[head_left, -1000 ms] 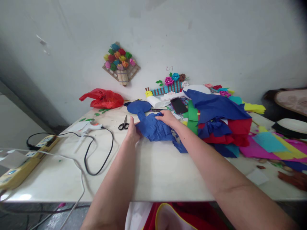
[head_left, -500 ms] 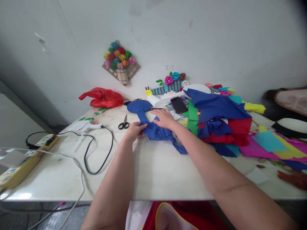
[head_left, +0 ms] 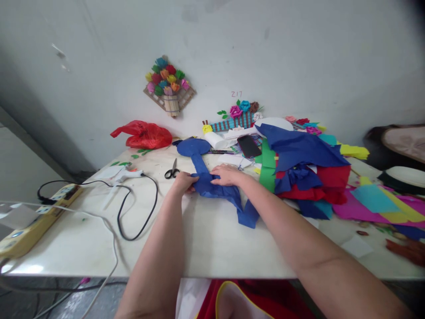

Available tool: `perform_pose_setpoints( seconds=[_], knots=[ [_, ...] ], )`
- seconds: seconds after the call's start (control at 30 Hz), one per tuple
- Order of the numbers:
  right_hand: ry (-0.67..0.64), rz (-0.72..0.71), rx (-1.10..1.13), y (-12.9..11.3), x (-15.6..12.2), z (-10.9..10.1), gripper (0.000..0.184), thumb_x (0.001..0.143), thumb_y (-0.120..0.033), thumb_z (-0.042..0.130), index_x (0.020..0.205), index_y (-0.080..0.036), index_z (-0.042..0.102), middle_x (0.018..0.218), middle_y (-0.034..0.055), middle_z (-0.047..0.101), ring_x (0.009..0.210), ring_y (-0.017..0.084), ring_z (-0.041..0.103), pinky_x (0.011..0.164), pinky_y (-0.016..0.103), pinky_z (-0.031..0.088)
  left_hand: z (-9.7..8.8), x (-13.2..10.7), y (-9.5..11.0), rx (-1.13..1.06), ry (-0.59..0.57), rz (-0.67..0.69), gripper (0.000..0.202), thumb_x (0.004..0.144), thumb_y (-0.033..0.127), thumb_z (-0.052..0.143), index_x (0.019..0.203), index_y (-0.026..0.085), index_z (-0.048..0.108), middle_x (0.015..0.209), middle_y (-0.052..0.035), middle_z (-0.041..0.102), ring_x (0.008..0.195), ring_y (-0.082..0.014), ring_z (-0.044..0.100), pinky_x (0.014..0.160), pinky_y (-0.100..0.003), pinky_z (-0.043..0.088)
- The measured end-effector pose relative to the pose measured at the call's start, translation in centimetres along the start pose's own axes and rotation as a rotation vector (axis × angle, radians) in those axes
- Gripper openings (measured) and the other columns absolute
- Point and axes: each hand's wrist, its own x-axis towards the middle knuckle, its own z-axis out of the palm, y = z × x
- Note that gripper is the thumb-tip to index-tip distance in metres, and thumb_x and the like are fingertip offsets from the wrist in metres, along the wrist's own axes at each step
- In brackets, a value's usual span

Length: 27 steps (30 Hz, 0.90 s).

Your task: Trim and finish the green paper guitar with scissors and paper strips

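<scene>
A crumpled piece of blue crepe paper lies on the white table, gathered into a narrow strip whose end trails toward me. My left hand pinches its left end with closed fingers. My right hand presses down on the top of the strip, fingers curled over it. A blue paddle-shaped cut-out lies just behind my hands.
Black-handled scissors lie left of the paper. A white glue gun with a black cord and a yellow power strip sit at the left. A red plastic bag, a phone and a heap of coloured paper fill the back and right.
Both hands came closer together and the blue paper, a wide crumpled sheet a second ago, is now folded into a narrow strip.
</scene>
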Motion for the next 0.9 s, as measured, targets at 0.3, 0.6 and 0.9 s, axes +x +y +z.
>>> perform_pose_setpoints(
  seconds=[0.3, 0.6, 0.9],
  knots=[
    [0.228, 0.044, -0.064, -0.8, 0.7, 1.0, 0.033, 0.086, -0.037, 0.039, 0.104, -0.020, 0.061, 0.104, 0.0072, 0.064, 0.100, 0.020, 0.053, 0.088, 0.034, 0.029, 0.5, 1.0, 0.1, 0.410, 0.249, 0.060, 0.040, 0.063, 0.055, 0.058, 0.072, 0.016, 0.063, 0.059, -0.0073, 0.062, 0.067, -0.0215, 0.062, 0.055, -0.027, 0.044],
    [0.124, 0.186, 0.241, 0.0, 0.9, 1.3, 0.026, 0.067, -0.041, 0.062, 0.084, -0.022, 0.067, 0.081, 0.0009, 0.066, 0.076, 0.015, 0.055, 0.063, 0.023, 0.035, 0.1, 1.3, -1.1, 0.187, -0.077, 0.245, 0.037, 0.053, 0.046, 0.070, 0.060, 0.015, 0.052, 0.045, 0.0035, 0.048, 0.040, -0.0088, 0.045, 0.041, -0.020, 0.037],
    [0.183, 0.159, 0.509, 1.2, 1.2, 2.0, 0.035, 0.070, -0.049, 0.053, 0.069, -0.016, 0.061, 0.065, -0.0013, 0.057, 0.061, 0.010, 0.047, 0.055, 0.020, 0.032, -0.3, 1.1, -1.1, 0.061, -0.120, 0.221, 0.033, 0.057, 0.041, 0.070, 0.058, 0.015, 0.050, 0.043, 0.0045, 0.046, 0.040, -0.0076, 0.045, 0.042, -0.020, 0.036]
  ],
)
